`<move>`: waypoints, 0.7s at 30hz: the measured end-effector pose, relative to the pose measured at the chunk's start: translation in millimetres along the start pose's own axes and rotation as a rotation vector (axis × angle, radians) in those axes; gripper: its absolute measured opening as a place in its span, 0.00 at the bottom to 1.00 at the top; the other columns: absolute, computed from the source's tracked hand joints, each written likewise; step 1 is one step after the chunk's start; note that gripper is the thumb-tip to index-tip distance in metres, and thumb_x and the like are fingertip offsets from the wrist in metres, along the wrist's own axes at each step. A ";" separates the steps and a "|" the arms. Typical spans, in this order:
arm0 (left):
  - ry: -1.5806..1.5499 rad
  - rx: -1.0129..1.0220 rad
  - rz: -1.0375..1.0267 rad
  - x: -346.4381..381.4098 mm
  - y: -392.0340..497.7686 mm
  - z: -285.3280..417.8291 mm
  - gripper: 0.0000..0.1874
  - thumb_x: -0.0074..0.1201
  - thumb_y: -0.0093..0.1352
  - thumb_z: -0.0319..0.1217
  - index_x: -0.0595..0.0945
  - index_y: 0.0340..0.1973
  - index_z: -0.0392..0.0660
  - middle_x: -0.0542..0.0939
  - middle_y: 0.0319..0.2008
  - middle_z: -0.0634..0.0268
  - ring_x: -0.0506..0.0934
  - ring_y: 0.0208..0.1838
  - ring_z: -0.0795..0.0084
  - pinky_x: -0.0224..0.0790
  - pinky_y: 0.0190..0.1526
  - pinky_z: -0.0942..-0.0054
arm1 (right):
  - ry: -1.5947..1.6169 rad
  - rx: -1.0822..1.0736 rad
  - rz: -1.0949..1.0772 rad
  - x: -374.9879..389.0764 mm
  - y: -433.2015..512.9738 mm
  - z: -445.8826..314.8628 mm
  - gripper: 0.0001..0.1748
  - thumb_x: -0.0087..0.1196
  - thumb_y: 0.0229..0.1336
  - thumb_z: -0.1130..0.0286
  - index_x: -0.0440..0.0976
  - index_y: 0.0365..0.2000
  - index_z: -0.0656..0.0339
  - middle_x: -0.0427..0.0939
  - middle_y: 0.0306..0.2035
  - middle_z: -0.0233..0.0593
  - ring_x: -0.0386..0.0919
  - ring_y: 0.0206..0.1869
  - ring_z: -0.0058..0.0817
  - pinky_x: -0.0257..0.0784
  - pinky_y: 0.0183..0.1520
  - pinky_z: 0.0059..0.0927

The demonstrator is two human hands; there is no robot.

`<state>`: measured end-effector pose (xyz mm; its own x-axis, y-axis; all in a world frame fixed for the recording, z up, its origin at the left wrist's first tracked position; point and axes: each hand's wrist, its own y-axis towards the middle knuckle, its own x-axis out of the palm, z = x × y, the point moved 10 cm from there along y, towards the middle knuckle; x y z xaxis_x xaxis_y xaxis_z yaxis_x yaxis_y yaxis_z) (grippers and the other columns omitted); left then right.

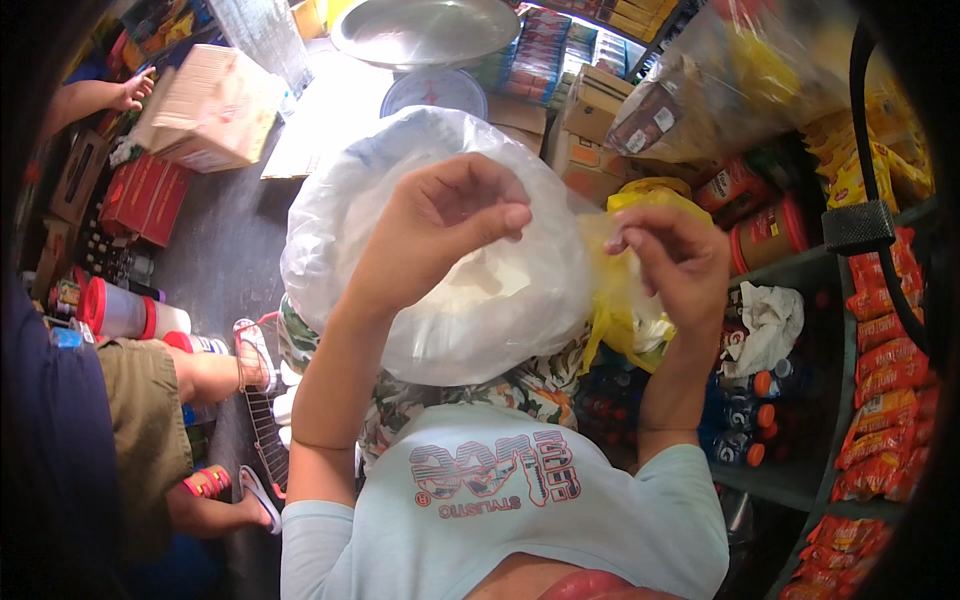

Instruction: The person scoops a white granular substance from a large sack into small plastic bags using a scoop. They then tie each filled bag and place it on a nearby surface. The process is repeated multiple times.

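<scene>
In front of me stands a large sack or container lined with white translucent plastic [480,352], its rim rolled outward. Pale contents [502,285], perhaps a powder, show inside. Above it is my left hand [457,214], its fingers curled and thumb close to the fingertips; whether something thin is pinched there is unclear. My right hand [671,259] is raised over the right rim, blurred, with thumb and fingers together on what looks like a thin clear plastic bag [598,236]. Behind that hand hangs a yellow plastic bag [619,334].
A dial weighing scale [433,94] with a metal pan [427,30] stands beyond the sack. To the left are a cardboard box [217,109], a wire rack [266,442] and another person's legs [214,367]. Shelves on the right hold bottles [739,412] and orange packets [889,360].
</scene>
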<state>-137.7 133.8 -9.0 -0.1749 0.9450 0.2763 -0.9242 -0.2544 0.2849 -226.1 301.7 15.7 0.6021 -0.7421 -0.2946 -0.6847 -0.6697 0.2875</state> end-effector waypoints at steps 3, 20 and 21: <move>0.026 0.026 0.097 -16.3 -9.3 -1.7 0.05 0.57 0.67 0.26 0.81 0.34 0.37 0.79 0.26 0.70 0.75 0.31 0.83 0.69 0.33 0.81 | 0.073 0.111 -0.026 21.9 -23.3 18.5 0.09 0.55 0.59 0.76 0.77 0.40 0.67 0.81 0.28 0.36 0.72 0.23 0.12 0.64 0.21 0.13; 0.568 -0.029 0.190 -28.7 -53.0 -17.2 0.08 0.57 0.66 0.28 0.77 0.25 0.40 0.73 0.17 0.71 0.68 0.22 0.82 0.65 0.44 0.74 | 0.209 0.148 -0.148 92.6 -18.5 33.9 0.05 0.61 0.55 0.74 0.76 0.29 0.64 0.74 0.22 0.25 0.66 0.23 0.09 0.60 0.28 0.12; 0.564 0.018 0.153 -30.7 -50.5 -16.1 0.08 0.57 0.67 0.27 0.77 0.25 0.40 0.73 0.17 0.72 0.69 0.23 0.82 0.63 0.51 0.71 | 0.200 0.168 -0.130 90.9 -17.4 37.1 0.05 0.61 0.55 0.74 0.76 0.29 0.65 0.74 0.23 0.25 0.66 0.25 0.09 0.61 0.29 0.14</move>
<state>-91.1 120.9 -46.6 -0.4642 0.8595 -0.2141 -0.8691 -0.3953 0.2973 -174.7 247.0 -49.8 0.7468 -0.6525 -0.1286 -0.6449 -0.7578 0.0997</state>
